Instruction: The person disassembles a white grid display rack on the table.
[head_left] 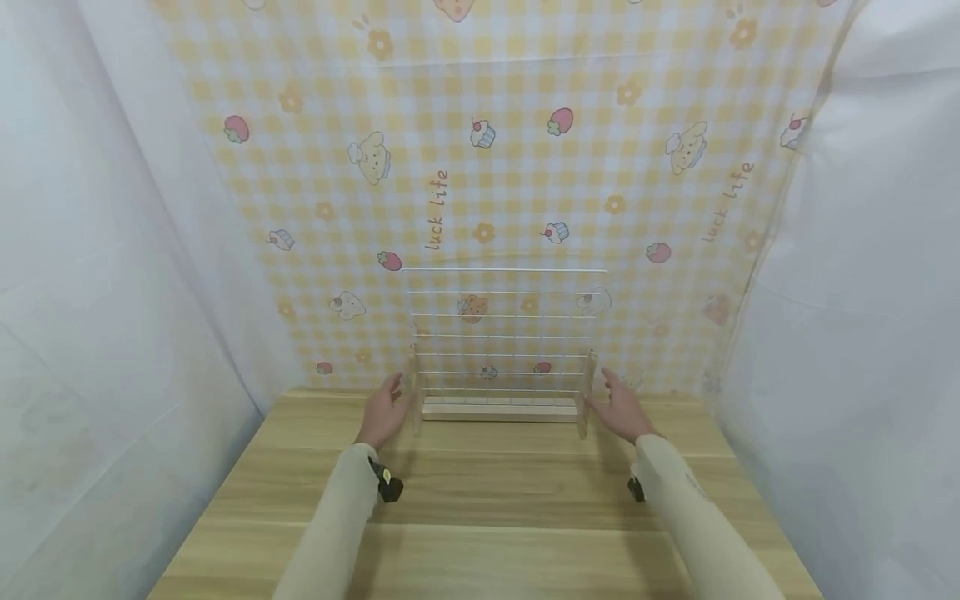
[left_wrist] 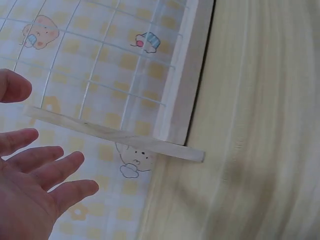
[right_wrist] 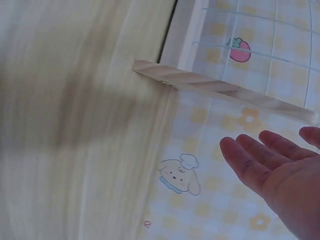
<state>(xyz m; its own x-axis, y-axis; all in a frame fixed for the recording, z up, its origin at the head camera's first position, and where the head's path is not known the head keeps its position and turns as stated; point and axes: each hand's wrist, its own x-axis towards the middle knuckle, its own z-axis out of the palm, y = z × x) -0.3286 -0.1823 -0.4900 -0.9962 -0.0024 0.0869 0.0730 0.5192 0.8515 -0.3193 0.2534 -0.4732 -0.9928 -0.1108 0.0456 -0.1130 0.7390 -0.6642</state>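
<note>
- At the tabletop's [head_left: 510, 483] back edge, left of its middle, my left hand [head_left: 386, 410] is empty, fingers relaxed and apart; the left wrist view separates the fingers, which overlap in the head view, but its left border cuts off my thumb.
- Just beside that hand is the rack's left wooden side piece [left_wrist: 120, 134]; I cannot tell whether any fingertip touches it.
- The wire rack [head_left: 501, 412] stands near the middle of the tabletop's back edge, its pale wooden bar running between both side pieces. The head view alone shows its full width; its thin wires are hard to make out against the checked cloth [head_left: 517, 192].
- That cloth reads "luck life" above the rack and again farther right; the right wrist view catches only one letter, seemingly "e".
- The right wooden side piece [right_wrist: 225, 90] shows its streaked grain best in the right wrist view.
- Just right of it, my right hand [head_left: 621, 410] holds nothing, fingers extended; the right wrist view crops part of it, and contact is unclear.
</note>
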